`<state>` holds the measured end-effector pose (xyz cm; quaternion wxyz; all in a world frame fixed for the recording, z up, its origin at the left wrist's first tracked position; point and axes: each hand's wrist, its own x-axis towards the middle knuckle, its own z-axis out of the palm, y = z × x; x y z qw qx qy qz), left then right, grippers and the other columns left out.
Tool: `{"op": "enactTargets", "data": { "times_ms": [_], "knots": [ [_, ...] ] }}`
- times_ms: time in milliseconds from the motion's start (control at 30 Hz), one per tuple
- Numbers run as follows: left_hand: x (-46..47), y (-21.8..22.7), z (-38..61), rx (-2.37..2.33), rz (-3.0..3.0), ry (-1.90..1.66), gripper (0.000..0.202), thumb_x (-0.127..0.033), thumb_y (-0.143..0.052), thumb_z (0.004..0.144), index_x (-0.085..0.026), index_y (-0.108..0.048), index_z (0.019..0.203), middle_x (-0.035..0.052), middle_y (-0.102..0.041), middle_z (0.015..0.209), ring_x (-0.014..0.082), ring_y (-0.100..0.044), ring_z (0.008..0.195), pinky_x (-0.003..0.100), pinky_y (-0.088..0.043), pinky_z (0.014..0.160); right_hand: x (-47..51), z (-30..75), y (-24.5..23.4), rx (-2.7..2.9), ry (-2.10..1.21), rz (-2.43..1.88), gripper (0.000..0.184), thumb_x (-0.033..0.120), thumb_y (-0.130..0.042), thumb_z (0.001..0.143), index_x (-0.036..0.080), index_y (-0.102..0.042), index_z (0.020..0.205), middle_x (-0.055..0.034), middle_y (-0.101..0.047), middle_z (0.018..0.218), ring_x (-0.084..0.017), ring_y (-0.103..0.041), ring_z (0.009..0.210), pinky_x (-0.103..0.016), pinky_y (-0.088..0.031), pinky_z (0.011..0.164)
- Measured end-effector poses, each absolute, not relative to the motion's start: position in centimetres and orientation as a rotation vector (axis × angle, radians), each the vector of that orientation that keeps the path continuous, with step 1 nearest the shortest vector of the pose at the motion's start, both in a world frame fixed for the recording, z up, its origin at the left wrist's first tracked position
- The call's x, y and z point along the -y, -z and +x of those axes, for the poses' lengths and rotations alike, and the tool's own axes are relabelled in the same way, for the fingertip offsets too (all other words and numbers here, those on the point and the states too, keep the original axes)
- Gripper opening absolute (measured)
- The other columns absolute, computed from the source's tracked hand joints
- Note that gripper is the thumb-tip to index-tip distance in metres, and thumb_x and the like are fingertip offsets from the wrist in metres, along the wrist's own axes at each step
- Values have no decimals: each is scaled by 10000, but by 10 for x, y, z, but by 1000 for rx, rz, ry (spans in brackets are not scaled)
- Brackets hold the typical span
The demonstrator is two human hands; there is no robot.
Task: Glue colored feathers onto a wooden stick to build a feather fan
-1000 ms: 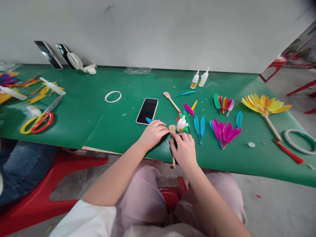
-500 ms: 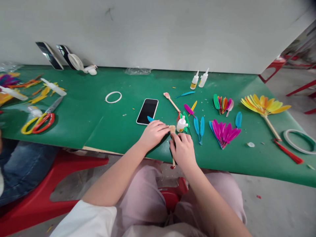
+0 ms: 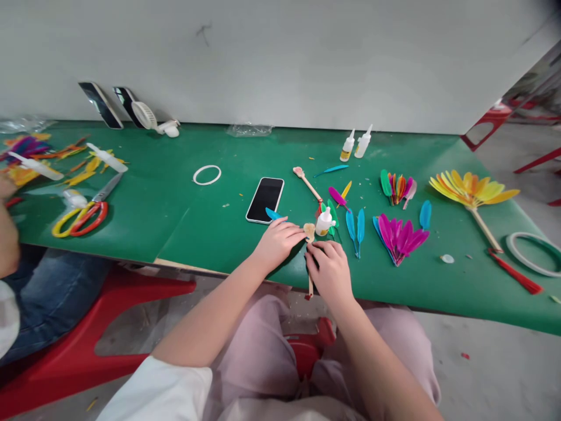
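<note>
At the left edge, a co-worker's arm (image 3: 6, 234) shows beside loose feathers (image 3: 30, 146). Scissors (image 3: 96, 213) with red and yellow handles lie on the green bench (image 3: 175, 204); farther off, two phones (image 3: 101, 106) and a small fan (image 3: 144, 115) stand by the wall (image 3: 280, 64). Next comes a white ring (image 3: 207, 175), then a flat phone (image 3: 265, 196) with a blue feather (image 3: 274, 214) over its near right corner. The left hand (image 3: 279, 241) bends its fingers toward the head of a stick (image 3: 309, 231); whether it grips anything I cannot tell. The right hand (image 3: 329, 266) grasps the stick, which lies between the hands, its near end past the bench edge. Just beyond the right hand stands a bottle (image 3: 324, 223). Farther right lie magenta feathers (image 3: 400, 238), a yellow feather fan (image 3: 473, 188) and a roll (image 3: 512, 247).
</note>
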<state>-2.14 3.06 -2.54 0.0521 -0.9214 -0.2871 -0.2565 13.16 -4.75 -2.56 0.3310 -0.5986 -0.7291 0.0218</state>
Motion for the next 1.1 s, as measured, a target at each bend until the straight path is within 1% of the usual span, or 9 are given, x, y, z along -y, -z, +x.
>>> {"op": "enactTargets", "data": {
  "times_ms": [233, 500, 667, 900, 1000, 1100],
  "knots": [
    [-33, 24, -19, 842, -2864, 715, 200, -165, -453, 865, -168, -644, 922, 47, -672, 908, 133, -589, 872, 359, -420, 929, 47, 131, 25, 1918, -38, -1590, 216, 208, -482, 835, 163, -668, 937, -83, -647, 911, -196, -509, 902, -352, -440, 766],
    [-35, 21, -16, 806, -2860, 690, 175, -154, -469, 857, -170, -643, 866, 40, -663, 855, 140, -582, 820, 349, -440, 886, 47, 131, 26, 1925, -49, -1596, 224, 214, -477, 840, 165, -665, 952, -81, -643, 927, -199, -508, 916, -355, -431, 783],
    [-36, 19, -15, 798, -2847, 642, 156, -164, -485, 850, -183, -639, 847, 24, -657, 850, 138, -573, 815, 368, -425, 909, 47, 132, 26, 1918, -67, -1605, 224, 213, -480, 838, 158, -667, 949, -74, -647, 933, -203, -506, 910, -349, -425, 785],
    [-35, 19, -13, 792, -2837, 625, 182, -162, -453, 862, -177, -632, 839, 20, -644, 821, 126, -565, 800, 394, -393, 966, 47, 132, 26, 1916, -72, -1597, 219, 211, -492, 831, 151, -667, 950, -62, -648, 932, -198, -497, 899, -342, -419, 798],
    [-33, 18, -12, 813, -2823, 630, 196, -154, -426, 870, -156, -621, 845, 33, -645, 834, 129, -570, 813, 386, -396, 967, 47, 131, 26, 1908, -76, -1596, 220, 213, -495, 830, 146, -667, 950, -63, -649, 930, -199, -499, 902, -340, -419, 799],
    [-29, 18, -13, 855, -2773, 674, 208, -158, -410, 876, -144, -614, 919, 56, -649, 929, 146, -572, 892, 379, -395, 969, 47, 131, 27, 1898, -84, -1603, 223, 219, -487, 835, 150, -667, 947, -69, -647, 930, -198, -499, 907, -341, -418, 799]
  ]
}}
